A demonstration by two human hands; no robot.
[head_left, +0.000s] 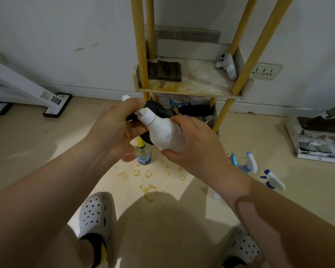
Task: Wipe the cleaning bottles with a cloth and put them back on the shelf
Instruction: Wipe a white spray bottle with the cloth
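Note:
A white spray bottle [162, 132] lies tilted in the air in front of the shelf [191, 88], its nozzle pointing up and left. My right hand [197, 146] grips its body from the right. My left hand [114, 128] holds a black cloth [159, 111] around the bottle's neck and trigger, thumb on top near the nozzle. The cloth is partly hidden behind the bottle. The shelf has yellow posts and a stained white tray.
On the floor stand a clear bottle with a yellow top [143, 155], partly hidden by my left hand, and two blue-and-white spray bottles [249, 163] [273, 179] at the right. A white trigger head [227, 65] and dark pads [168, 71] lie on the shelf. A wall socket [265, 71] is at the right.

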